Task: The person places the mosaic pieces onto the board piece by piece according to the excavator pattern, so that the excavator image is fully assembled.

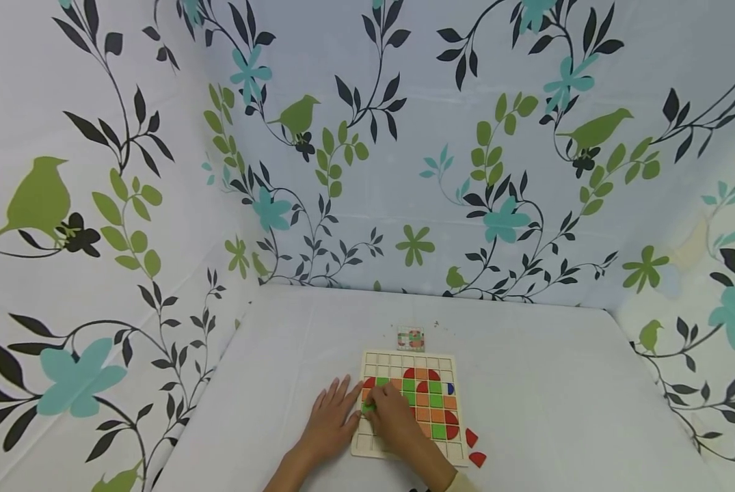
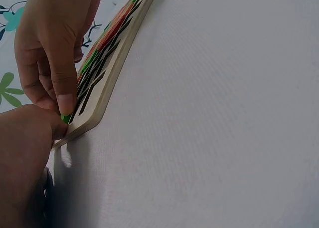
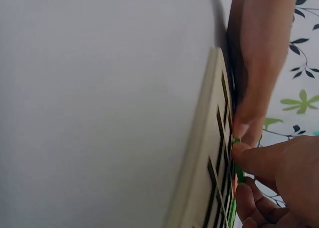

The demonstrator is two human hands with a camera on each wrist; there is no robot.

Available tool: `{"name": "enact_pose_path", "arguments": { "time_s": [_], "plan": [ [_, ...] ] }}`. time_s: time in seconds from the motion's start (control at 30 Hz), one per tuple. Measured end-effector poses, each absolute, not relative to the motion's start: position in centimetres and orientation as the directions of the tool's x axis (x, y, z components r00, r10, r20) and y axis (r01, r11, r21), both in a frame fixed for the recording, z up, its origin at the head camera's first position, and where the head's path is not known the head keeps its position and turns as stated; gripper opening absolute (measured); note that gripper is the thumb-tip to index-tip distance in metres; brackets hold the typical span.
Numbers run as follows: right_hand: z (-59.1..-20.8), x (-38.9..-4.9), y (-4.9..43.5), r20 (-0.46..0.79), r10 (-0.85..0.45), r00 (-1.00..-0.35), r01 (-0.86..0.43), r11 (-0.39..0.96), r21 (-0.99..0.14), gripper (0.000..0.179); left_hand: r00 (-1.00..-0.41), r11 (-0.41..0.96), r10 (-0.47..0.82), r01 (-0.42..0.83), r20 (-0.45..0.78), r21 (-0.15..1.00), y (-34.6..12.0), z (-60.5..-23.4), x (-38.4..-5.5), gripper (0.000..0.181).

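A wooden grid board (image 1: 362,447) lies on the table, partly filled with red, green and orange tiles and one blue piece. Over its left side, my right hand (image 1: 394,418) pinches a green tile (image 3: 239,175) between thumb and fingers, close above the cells. My left hand (image 1: 330,425) lies along the board's left edge with fingers extended, its fingertips by the red piece (image 1: 369,383) in that column. In the left wrist view, the right thumb (image 2: 66,101) comes down close to my left hand (image 2: 27,125) at the board's corner. My right hand hides several cells.
Two loose red quarter-round pieces, one upper (image 1: 471,437) and one lower (image 1: 478,459), lie off the board's right edge. A small pattern card (image 1: 411,339) sits just behind the board. White cloth (image 1: 545,389) covers the table, and patterned cloth walls (image 1: 355,225) stand around it.
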State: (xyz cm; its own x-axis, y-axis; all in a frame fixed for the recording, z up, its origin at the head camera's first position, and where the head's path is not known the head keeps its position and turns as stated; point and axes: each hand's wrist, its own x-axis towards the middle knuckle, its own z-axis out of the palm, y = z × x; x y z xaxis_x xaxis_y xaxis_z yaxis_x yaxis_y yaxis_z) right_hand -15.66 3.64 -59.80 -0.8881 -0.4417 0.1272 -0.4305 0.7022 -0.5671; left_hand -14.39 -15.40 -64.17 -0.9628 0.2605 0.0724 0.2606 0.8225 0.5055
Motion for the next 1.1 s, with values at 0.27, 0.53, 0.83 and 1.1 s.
{"name": "enact_pose_path", "arguments": {
  "time_s": [0.27, 0.53, 0.83, 1.1],
  "plan": [
    [-60.32, -15.64, 3.63, 0.096, -0.434, -0.896, -0.395, 0.678, -0.62, 0.009, -0.964, 0.822, 0.26, 0.246, 0.045, 0.514, -15.4, -63.77, -14.31, 0.057],
    [-60.03, -15.49, 3.61, 0.088, -0.431, -0.898, -0.381, 0.663, -0.644, 0.008, -0.964, 0.819, 0.26, 0.246, 0.046, 0.518, -15.3, -63.56, -14.29, 0.057],
    [-60.43, -15.62, 3.62, 0.105, -0.416, -0.903, -0.383, 0.67, -0.636, 0.006, -0.965, 0.821, 0.261, 0.237, 0.027, 0.52, -14.95, -63.44, -14.42, 0.056],
    [-60.56, -15.73, 3.6, 0.086, -0.423, -0.902, -0.364, 0.637, -0.679, 0.007, -0.965, 0.816, 0.258, 0.24, 0.04, 0.526, -15.18, -63.72, -14.25, 0.056]
  ]
}}
